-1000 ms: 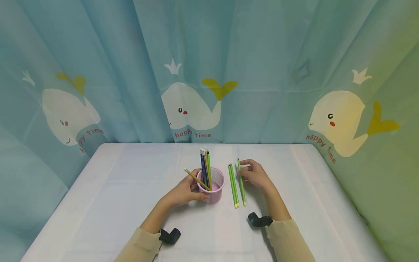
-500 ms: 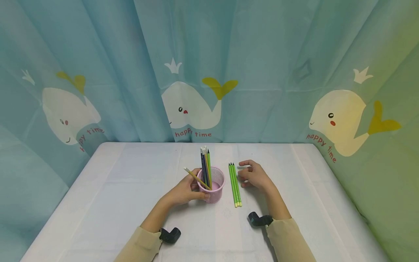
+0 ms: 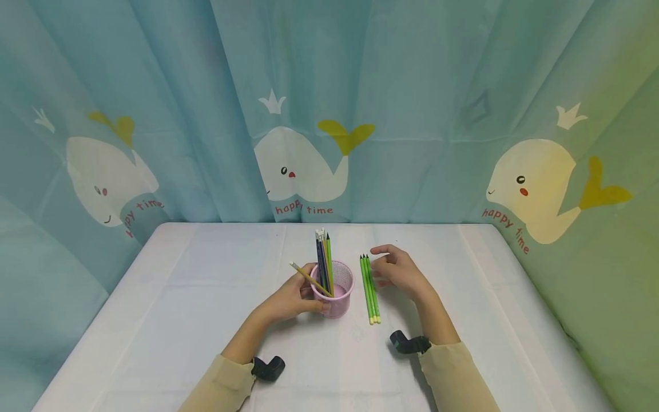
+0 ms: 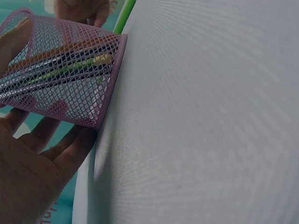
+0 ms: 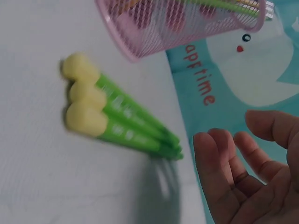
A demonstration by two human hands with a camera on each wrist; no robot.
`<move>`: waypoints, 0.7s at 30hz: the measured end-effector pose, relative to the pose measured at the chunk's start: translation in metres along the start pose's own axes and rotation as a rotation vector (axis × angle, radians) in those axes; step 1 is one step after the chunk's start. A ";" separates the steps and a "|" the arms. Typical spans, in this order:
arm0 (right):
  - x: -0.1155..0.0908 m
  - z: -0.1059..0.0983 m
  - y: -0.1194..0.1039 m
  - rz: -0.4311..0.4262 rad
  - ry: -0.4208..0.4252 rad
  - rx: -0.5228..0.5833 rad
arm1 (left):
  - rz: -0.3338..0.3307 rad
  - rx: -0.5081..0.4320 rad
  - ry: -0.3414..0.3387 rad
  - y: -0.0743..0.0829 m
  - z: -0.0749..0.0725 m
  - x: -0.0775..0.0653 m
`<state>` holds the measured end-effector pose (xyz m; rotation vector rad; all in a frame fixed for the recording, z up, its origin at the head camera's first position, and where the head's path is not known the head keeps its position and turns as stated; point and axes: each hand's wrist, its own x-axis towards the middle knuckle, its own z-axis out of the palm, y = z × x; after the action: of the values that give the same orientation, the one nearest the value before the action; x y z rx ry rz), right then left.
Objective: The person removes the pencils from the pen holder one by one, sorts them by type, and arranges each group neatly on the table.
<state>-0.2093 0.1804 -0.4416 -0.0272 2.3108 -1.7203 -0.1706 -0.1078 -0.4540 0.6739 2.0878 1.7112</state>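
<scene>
A pink mesh pencil cup (image 3: pixel 340 309) stands on the table, gripped by my left hand (image 3: pixel 285 300) with thumb in front and fingers behind. Inside it are several dark pencils (image 3: pixel 321 260), a green one and a yellow pencil (image 3: pixel 309 278) that leans out left over the rim. To the right of the cup, three green pencils (image 3: pixel 369 290) lie side by side, black points away from me. In the right wrist view their rounded pale yellow ends (image 5: pixel 86 119) face the camera. My right hand (image 3: pixel 399 272), fingers loosely bent and holding nothing, is just right of the pencils' upper part.
A white cloth covers the table (image 3: pixel 206 320), whose far edge meets a blue-green curtain (image 3: pixel 412 114) printed with whales. Each wrist wears a black camera mount, the left one (image 3: pixel 269 369) and the right one (image 3: pixel 409 343) both close over the table.
The third green pencil, earlier apart and under my right hand's fingers, moved left against the other two. My right hand let go of it and shifted slightly. My left hand stays on the cup.
</scene>
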 end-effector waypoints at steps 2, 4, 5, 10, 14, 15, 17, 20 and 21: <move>-0.002 0.001 -0.003 -0.028 -0.012 0.010 | 0.000 -0.004 -0.003 0.000 0.000 0.000; -0.003 0.002 -0.005 -0.057 -0.032 0.024 | 0.000 -0.011 -0.005 0.000 0.000 0.000; -0.003 0.002 -0.007 -0.074 -0.044 0.031 | -0.001 -0.008 -0.005 0.000 0.001 0.000; -0.006 0.005 -0.016 -0.137 -0.074 0.072 | -0.008 0.004 0.003 -0.001 0.001 0.001; -0.009 0.011 -0.023 -0.170 -0.067 0.081 | -0.015 0.005 0.009 -0.001 0.001 0.001; -0.009 0.013 -0.025 -0.179 -0.069 0.082 | -0.014 0.006 0.009 -0.002 0.000 0.001; -0.010 0.018 -0.028 -0.202 -0.073 0.088 | -0.011 0.005 0.008 -0.003 0.000 0.002; -0.011 0.026 -0.030 -0.239 -0.087 0.094 | -0.006 0.002 0.004 -0.002 0.000 0.002; -0.012 0.029 -0.031 -0.248 -0.090 0.091 | -0.003 0.004 0.002 -0.003 -0.001 0.002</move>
<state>-0.1960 0.1458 -0.4179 -0.3805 2.2395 -1.8951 -0.1731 -0.1075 -0.4563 0.6695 2.0938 1.7068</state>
